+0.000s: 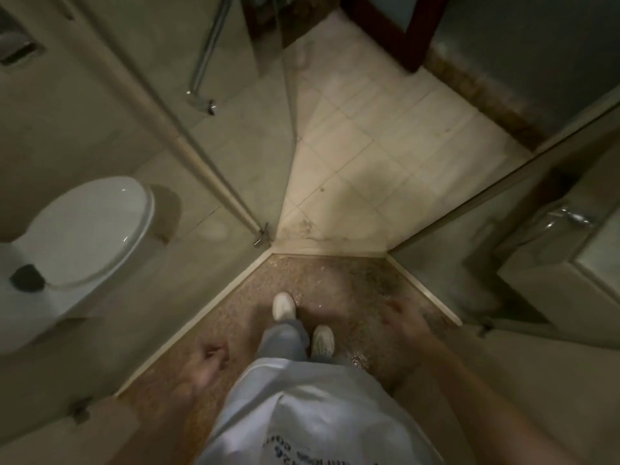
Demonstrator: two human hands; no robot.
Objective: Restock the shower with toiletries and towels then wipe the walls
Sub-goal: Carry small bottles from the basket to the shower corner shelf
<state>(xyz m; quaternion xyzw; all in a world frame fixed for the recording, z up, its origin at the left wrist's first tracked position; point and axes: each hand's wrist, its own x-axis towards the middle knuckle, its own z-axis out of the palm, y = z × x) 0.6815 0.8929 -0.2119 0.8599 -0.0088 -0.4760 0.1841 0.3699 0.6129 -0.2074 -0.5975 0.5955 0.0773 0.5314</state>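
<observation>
1. Head view, looking straight down: standing on the shower floor (335, 280), both shoes (284, 306) pointed at the open doorway and the pale tiled floor (385, 146) beyond.
2. Left hand (204, 364) low beside the hip, fingers loosely curled around nothing; blurred.
3. Right hand (401, 318) held out to the side, fingers spread and slack, likewise empty; probably hanging free for balance.
4. No towels or toiletries anywhere in sight; most likely kept outside, which would explain bare hands and feet aimed at the exit.
5. Glass door (248, 135) swung outward, metal handle (205, 62) on it, leaving the gap passable.
6. Toilet (90, 229) seen through the glass panel on the left; drain (357, 360) just beside the right shoe.
7. Restocking apparently not begun; state of the walls impossible to tell from here.
</observation>
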